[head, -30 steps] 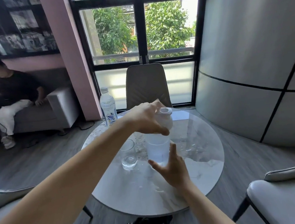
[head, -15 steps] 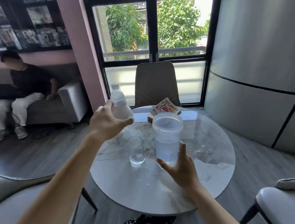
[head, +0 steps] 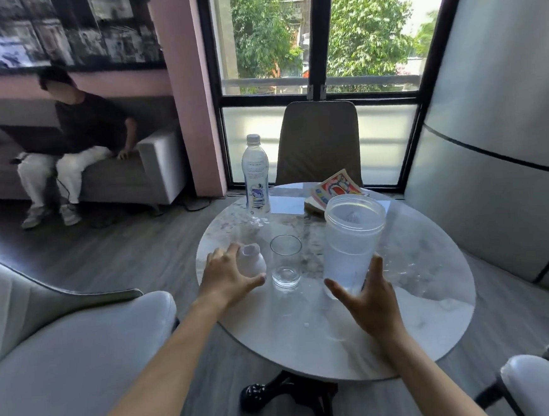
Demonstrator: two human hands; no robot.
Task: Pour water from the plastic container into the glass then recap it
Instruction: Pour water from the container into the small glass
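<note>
**Inspector:** State the position of the plastic container [head: 351, 244].

**Assistant:** It is translucent, uncapped and part-filled with water, over the right half of the round marble table [head: 407, 328]. It tilts slightly, with its open mouth leaning right. Whether its base touches the tabletop cannot be told.

**Inspector:** Right hand [head: 371, 302]?

**Assistant:** It grips the container low down. The thumb lies on the left of the base, one finger runs up the right side, and the palm sits beneath and behind. The fingers are closed around the container.

**Inspector:** Left hand [head: 229, 277]?

**Assistant:** It is at the left edge of the table, with the fingers curled over the white lid [head: 252, 262]. The thumb stretches toward the glass. The lid sits under the fingertips at the tabletop; whether it rests there or is lifted cannot be told.

**Inspector:** The drinking glass [head: 286, 262]?

**Assistant:** It stands upright between the two hands, just beside the lid and near the container. It is clear, with a little water at the bottom.

**Inspector:** Other items?

**Assistant:** A capped water bottle [head: 256, 178] stands upright at the far edge of the table. A colourful book [head: 334, 191] lies behind the container. A brown chair [head: 318, 140] stands beyond the table, before the window. A person [head: 77, 138] sits on the grey sofa [head: 152, 171] at far left with a dark laptop [head: 36, 141] on their lap.
</note>
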